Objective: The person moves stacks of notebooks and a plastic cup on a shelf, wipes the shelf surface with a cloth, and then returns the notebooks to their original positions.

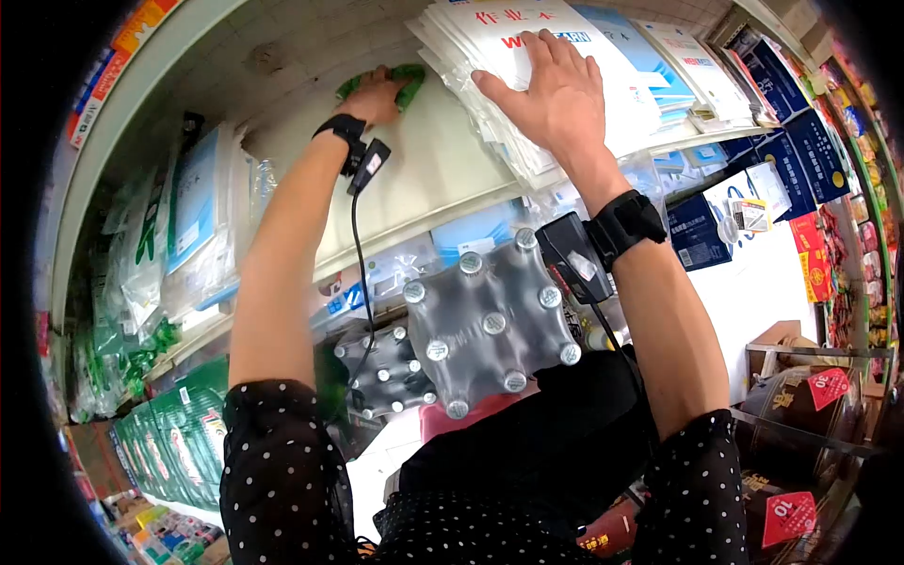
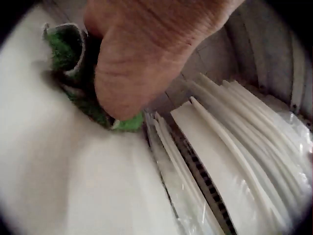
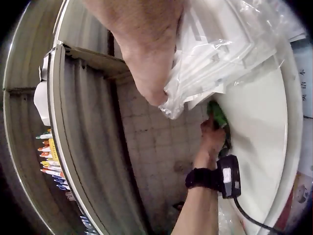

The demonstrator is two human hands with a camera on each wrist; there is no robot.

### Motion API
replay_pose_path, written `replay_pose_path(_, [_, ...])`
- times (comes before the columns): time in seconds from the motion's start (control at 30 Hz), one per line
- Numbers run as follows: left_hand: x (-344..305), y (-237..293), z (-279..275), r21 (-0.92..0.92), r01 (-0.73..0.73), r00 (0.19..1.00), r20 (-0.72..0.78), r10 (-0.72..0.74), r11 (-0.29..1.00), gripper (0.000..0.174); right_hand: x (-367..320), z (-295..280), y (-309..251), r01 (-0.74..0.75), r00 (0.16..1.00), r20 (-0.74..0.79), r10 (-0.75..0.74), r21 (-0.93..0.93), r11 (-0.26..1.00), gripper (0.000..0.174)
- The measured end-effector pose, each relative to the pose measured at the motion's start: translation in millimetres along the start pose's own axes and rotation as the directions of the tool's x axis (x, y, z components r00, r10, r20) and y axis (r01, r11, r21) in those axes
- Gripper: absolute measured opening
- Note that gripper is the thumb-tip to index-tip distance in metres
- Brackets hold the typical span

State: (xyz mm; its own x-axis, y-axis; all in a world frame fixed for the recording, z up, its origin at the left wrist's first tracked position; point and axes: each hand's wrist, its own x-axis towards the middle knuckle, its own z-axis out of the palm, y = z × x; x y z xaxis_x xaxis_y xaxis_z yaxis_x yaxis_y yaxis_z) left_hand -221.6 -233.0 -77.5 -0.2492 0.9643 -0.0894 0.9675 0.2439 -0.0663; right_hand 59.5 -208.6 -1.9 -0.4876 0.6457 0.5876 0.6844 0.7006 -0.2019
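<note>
At the back of a white shelf (image 1: 414,174), my left hand (image 1: 372,97) holds a bunched green cloth (image 1: 411,85) against the surface. The left wrist view shows the cloth (image 2: 73,54) folded up beside the thumb, its lighter edge curling outward. My right hand (image 1: 556,99) rests with spread, straight fingers on a stack of plastic-wrapped exercise books (image 1: 461,47) to the right. From the right wrist, the thumb side of that hand (image 3: 146,58) lies along the clear wrapping (image 3: 215,63) of the stack.
More blue and white books (image 1: 640,75) stand right of the stack. Packaged goods (image 1: 193,207) fill the shelf's left end. Below the shelf's front edge are shrink-wrapped bottle packs (image 1: 471,315). Pens (image 3: 51,161) hang beyond a metal upright. A cable (image 1: 360,254) trails from the left wrist.
</note>
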Motion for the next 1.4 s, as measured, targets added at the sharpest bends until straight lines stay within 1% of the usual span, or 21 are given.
replay_pose_path(0.07, [23, -3, -3, -0.006, 0.007, 0.999, 0.035, -0.007, 1.0, 0.064, -2, 4, 2, 0.017, 0.999, -0.046, -0.017, 0.0, 1.0, 0.084])
replay_pose_path(0.1, [39, -7, 4, 0.023, 0.072, 0.996, 0.045, -0.073, 0.997, 0.063, -2, 6, 2, 0.035, 0.996, -0.084, -0.034, 0.008, 0.999, 0.083])
replay_pose_path(0.17, [89, -39, 33, 0.002, 0.062, 0.998, -0.021, -0.062, 0.998, 0.058, -2, 9, 3, 0.054, 0.992, -0.119, -0.051, 0.017, 0.998, 0.082])
replay_pose_path(0.2, [87, -31, 24, -0.007, 0.057, 0.997, -0.056, -0.057, 0.998, 0.057, -2, 9, 3, 0.053, 0.992, -0.117, -0.05, 0.018, 0.998, 0.082])
replay_pose_path(0.23, [81, -29, 12, 0.054, -0.032, 0.999, 0.012, 0.032, 0.998, 0.052, -1, 8, 3, 0.052, 0.992, -0.116, -0.049, 0.02, 0.998, 0.082])
replay_pose_path(0.33, [131, -35, 38, 0.111, 0.165, 0.984, 0.042, -0.171, 0.98, 0.061, -2, 9, 3, 0.053, 0.991, -0.126, -0.047, 0.044, 0.998, 0.08])
replay_pose_path(0.37, [141, -49, 48, 0.136, 0.107, 0.994, 0.012, -0.11, 0.985, 0.047, -2, 9, 2, 0.05, 0.993, -0.112, -0.044, 0.047, 0.998, 0.08])
replay_pose_path(0.43, [145, -58, 44, 0.124, 0.041, 0.999, -0.007, -0.041, 0.991, 0.045, 0, 7, 2, 0.039, 0.995, -0.098, -0.034, 0.048, 0.998, 0.079])
replay_pose_path(0.53, [134, -45, 39, 0.222, -0.015, 1.0, -0.011, 0.018, 0.975, 0.043, -1, 8, 0, 0.022, 0.991, -0.13, -0.015, 0.052, 0.998, 0.08])
replay_pose_path(0.6, [109, -39, 29, 0.094, -0.018, 0.999, -0.031, 0.021, 0.995, 0.067, -1, 6, 3, 0.011, 0.992, -0.128, -0.005, 0.046, 0.999, 0.081])
replay_pose_path(0.63, [69, -18, 2, -0.022, -0.017, 1.0, -0.014, 0.017, 1.0, 0.066, -2, 6, 3, 0.002, 0.992, -0.123, 0.004, 0.046, 0.999, 0.081])
replay_pose_path(0.67, [84, -37, 29, 0.047, -0.116, 0.993, -0.014, 0.116, 0.992, 0.066, -3, 6, 0, -0.005, 0.993, -0.117, 0.011, 0.053, 0.999, 0.082])
replay_pose_path(0.73, [8, -9, -2, 0.048, -0.332, 0.936, -0.108, 0.336, 0.942, 0.068, -1, 5, 0, -0.002, 0.995, -0.097, 0.007, 0.051, 0.999, 0.083])
replay_pose_path(0.83, [-43, 2, -2, -0.072, -0.447, 0.889, -0.148, 0.433, 0.892, 0.067, -1, 5, 0, 0.004, 0.996, -0.089, -0.001, 0.033, 0.999, 0.083])
replay_pose_path(0.87, [-60, 8, 0, -0.038, -0.484, 0.862, -0.191, 0.469, 0.874, 0.064, -1, 3, -3, -0.013, 0.998, -0.055, 0.015, 0.022, 1.0, 0.084])
replay_pose_path(0.93, [-100, 25, -14, -0.041, -0.555, 0.823, -0.172, 0.541, 0.831, 0.061, -1, -3, -4, -0.051, 0.999, 0.01, 0.051, -0.013, 0.999, 0.086])
replay_pose_path(1.03, [-139, 38, -13, -0.062, -0.657, 0.746, -0.203, 0.635, 0.752, 0.054, -1, -5, -5, -0.056, 0.998, 0.033, 0.057, -0.02, 0.998, 0.086])
replay_pose_path(1.13, [-181, 43, -41, -0.236, -0.558, 0.812, 0.043, 0.583, 0.795, 0.061, -1, -2, -3, -0.046, 0.999, -0.003, 0.046, -0.019, 0.999, 0.086])
replay_pose_path(1.23, [-186, 12, -23, -0.244, -0.555, 0.822, -0.016, 0.569, 0.795, 0.062, -1, -3, -3, -0.031, 0.999, 0.007, 0.031, -0.017, 0.999, 0.085])
replay_pose_path(1.33, [-191, 27, -36, -0.251, -0.447, 0.88, 0.052, 0.473, 0.859, 0.065, -1, 2, -2, -0.007, 0.998, -0.067, 0.006, -0.021, 1.0, 0.081])
replay_pose_path(1.4, [-174, 32, -12, -0.231, -0.563, 0.824, -0.08, 0.561, 0.794, 0.064, 0, 4, -2, -0.009, 0.996, -0.089, 0.008, -0.008, 1.0, 0.08])
